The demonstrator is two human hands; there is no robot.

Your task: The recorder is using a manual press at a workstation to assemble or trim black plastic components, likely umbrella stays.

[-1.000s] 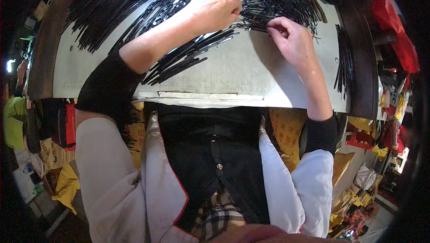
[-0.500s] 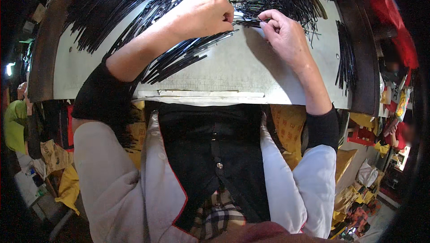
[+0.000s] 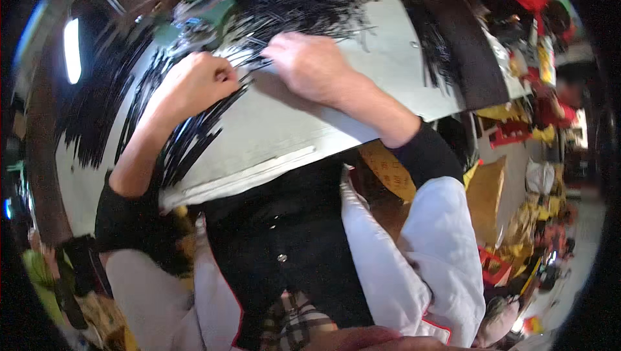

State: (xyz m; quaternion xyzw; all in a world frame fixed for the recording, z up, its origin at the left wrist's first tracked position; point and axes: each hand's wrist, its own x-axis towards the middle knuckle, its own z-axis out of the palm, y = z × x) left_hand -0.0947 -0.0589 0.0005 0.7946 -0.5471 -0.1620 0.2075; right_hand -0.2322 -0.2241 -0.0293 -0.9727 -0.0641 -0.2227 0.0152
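My left hand (image 3: 194, 86) is closed in a fist in front of the green metal machine base (image 3: 223, 18). Whatever its fingers hold is hidden. Beneath that hand and wrist lie thin black strips (image 3: 191, 150) in a slanting row. My right hand (image 3: 314, 69) is blurred by motion, its fingers curled together at the near edge of a tangled pile of black strips (image 3: 291, 1). I cannot make out what is between its fingertips. Both hands are over the pale worktable (image 3: 278, 115), a small gap apart.
More black strips (image 3: 90, 124) spread over the table's left side, and a narrow bundle (image 3: 430, 53) lies at its right. A dark rim (image 3: 466, 47) borders the table. A long white strip (image 3: 278, 162) runs along the near edge. Yellow sacks (image 3: 388, 173) hang below.
The whole view has swung, tilting the table and shifting it left. My right hand has turned inward, closer to my left hand. My left hand stays closed near the machine base.
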